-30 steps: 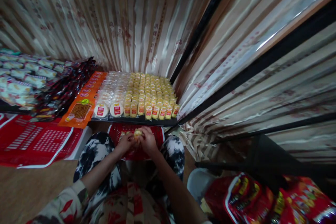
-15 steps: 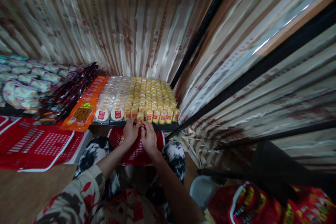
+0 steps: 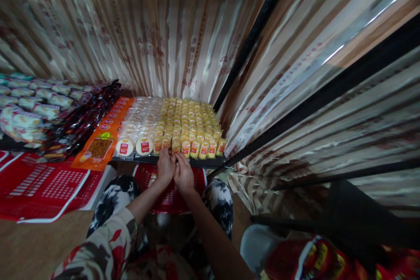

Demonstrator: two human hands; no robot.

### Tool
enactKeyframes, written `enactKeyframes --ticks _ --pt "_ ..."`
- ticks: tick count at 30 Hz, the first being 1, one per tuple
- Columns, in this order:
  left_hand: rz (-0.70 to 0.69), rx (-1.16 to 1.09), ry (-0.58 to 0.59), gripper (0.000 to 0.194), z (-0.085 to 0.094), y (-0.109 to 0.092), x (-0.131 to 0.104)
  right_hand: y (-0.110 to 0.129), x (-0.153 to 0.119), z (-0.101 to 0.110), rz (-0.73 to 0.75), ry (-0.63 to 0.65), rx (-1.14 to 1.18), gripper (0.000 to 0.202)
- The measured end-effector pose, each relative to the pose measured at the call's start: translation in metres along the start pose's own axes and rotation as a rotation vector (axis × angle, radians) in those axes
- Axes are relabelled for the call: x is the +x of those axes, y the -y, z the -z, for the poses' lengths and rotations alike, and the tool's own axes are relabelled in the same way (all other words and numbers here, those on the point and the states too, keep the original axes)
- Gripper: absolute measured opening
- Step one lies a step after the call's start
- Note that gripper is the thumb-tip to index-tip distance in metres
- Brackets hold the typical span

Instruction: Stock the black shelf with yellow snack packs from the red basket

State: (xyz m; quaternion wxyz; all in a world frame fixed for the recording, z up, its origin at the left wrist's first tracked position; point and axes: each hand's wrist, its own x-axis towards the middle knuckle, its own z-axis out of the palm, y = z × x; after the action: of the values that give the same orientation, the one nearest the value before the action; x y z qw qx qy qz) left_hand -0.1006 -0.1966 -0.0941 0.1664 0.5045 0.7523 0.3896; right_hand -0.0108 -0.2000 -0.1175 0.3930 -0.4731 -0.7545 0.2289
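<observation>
Yellow wrapped packets (image 3: 195,124) stand in close rows on a dark shelf (image 3: 210,163). Both forearms reach forward and converge above the lap. Left hand (image 3: 166,168) and right hand (image 3: 183,174) lie side by side at the shelf's front edge, fingers bent, thumbs near each other. Grip: narrow in both hands, fingertips at the base of one front-row packet (image 3: 176,143); cannot tell whether either pinches it. Packet sits among others of its kind. Red basket (image 3: 169,200) below the hands, between the knees: small wrapped item(s) (image 3: 152,178) at its left side, remainder partly hidden by wrists. White-handled red basket (image 3: 62,183) farther left; contents not discernible.
</observation>
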Motion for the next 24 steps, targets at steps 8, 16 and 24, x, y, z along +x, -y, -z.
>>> enactKeyframes --ticks 8,16,24 --pt "-0.105 0.014 -0.023 0.017 -0.001 0.006 0.004 0.000 -0.002 0.003 0.051 -0.021 0.027 0.048" --pt "-0.192 0.070 -0.013 0.013 -0.001 0.009 0.003 -0.011 -0.011 0.045 -0.088 -0.245 -0.043 0.033" --pt "-0.494 0.037 0.105 0.023 -0.017 -0.006 -0.022 -0.046 -0.007 0.080 -0.230 -0.371 -0.138 0.033"
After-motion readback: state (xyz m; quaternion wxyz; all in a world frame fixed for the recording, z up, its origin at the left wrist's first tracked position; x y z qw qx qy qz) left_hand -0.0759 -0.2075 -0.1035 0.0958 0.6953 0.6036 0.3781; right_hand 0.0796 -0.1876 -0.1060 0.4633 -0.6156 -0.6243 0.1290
